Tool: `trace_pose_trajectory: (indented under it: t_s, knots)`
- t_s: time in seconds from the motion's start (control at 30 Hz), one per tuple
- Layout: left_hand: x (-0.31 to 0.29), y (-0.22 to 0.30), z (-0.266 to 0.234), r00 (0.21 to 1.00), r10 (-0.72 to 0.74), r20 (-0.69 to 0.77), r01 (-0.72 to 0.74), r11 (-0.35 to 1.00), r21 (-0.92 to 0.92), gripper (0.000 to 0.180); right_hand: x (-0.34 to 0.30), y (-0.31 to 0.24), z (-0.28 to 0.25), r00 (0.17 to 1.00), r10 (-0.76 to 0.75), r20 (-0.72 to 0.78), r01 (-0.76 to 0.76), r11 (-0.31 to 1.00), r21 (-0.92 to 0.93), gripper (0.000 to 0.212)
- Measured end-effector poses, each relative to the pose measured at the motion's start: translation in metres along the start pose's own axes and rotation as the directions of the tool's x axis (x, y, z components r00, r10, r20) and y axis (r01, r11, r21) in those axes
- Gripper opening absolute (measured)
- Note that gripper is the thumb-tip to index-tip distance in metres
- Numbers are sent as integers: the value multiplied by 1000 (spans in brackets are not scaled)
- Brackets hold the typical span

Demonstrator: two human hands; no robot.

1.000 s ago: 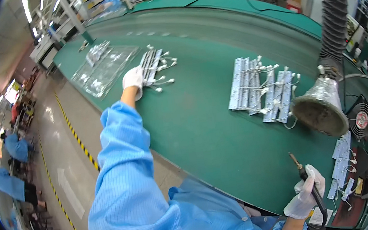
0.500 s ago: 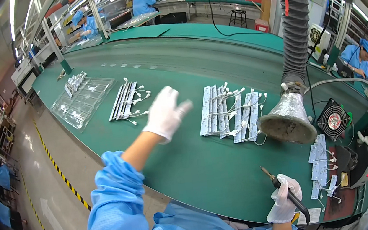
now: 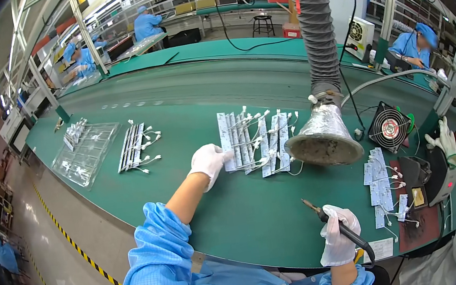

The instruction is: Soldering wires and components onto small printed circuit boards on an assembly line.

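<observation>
White strips w/ wires (image 3: 264, 148) side by side on table (image 3: 210, 230), L hand (image 3: 208, 164) at their left edge, can't tell if its fingers grip; R hand (image 3: 338, 238) fingers clamped on soldering iron (image 3: 354, 236), tip fwd-left; silver duct hood (image 3: 324, 125) just right of strips, fan (image 3: 389, 127) further right

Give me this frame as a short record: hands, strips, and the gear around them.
Left hand: white glove, at the leftmost strip of the middle group; grip unclear
Right hand: white glove, holding a soldering iron, tip pointing up and left
Middle group: pale strips side by side, white wires and connectors attached
Left group: similar wired strips, beside clear plastic packaging
Right group: overlapping pale strips, wired
Gear: funnel-shaped hood on a ribbed hose; round-grilled fan
Surface: green bench
</observation>
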State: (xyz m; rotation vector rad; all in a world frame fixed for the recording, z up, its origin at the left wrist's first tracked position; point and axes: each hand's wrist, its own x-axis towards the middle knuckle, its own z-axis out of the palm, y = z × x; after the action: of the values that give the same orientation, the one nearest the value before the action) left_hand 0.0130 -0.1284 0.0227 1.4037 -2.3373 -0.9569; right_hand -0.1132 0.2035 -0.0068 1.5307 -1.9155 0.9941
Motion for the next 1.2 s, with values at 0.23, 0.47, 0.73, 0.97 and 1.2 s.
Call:
trace_pose_trajectory:
  t_s: [0.23,0.47,0.73,0.97,1.2]
  knots:
    - [7,-30,-4,987,159,34,-24,351,-936,15,5,2,3,984,-150,-96,137,982,-129,27]
    - [9,-29,-6,905,414,-94,-158,122,-980,35,3,-15,2,791,611,14,-499,632,593,22]
    - [-30,-32,-39,522,848,94,174,2,-985,36,1,-12,7,722,689,-67,-538,620,571,26]
    - [-79,16,-11,208,463,861,-123,886,-447,36,17,-20,5,583,793,-177,-551,546,631,25]
    - [-92,48,22,509,346,788,-197,938,-285,51,4,-16,6,755,618,-220,-524,769,365,30]
